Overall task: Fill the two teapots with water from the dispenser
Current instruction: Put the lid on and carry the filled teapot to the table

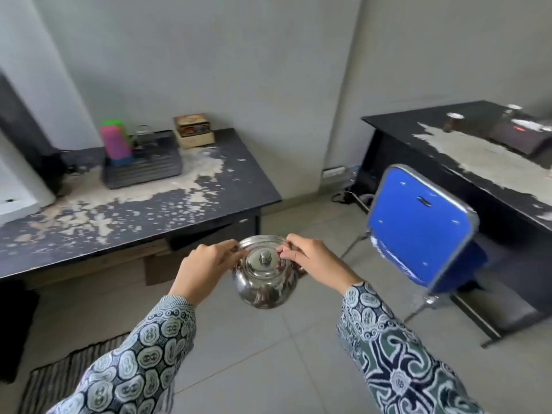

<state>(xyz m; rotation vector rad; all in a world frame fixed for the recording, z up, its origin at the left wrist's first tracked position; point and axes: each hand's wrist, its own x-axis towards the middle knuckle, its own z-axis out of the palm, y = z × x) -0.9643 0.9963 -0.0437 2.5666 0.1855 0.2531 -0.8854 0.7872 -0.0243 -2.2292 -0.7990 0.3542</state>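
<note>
Your left hand (206, 265) and right hand (309, 256) both grip the steel teapot (264, 280), lid (263, 261) on, above the floor.

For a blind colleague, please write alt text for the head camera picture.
Both hands, the left hand and the right hand, hold a shiny steel teapot with its lid on, in the air above a tiled floor. A worn black table with a dish rack stands to the left, a blue chair to the right.

Both arms outstretched, left hand (206, 268) and right hand (310, 258) level, fingers curled, pinching.
</note>
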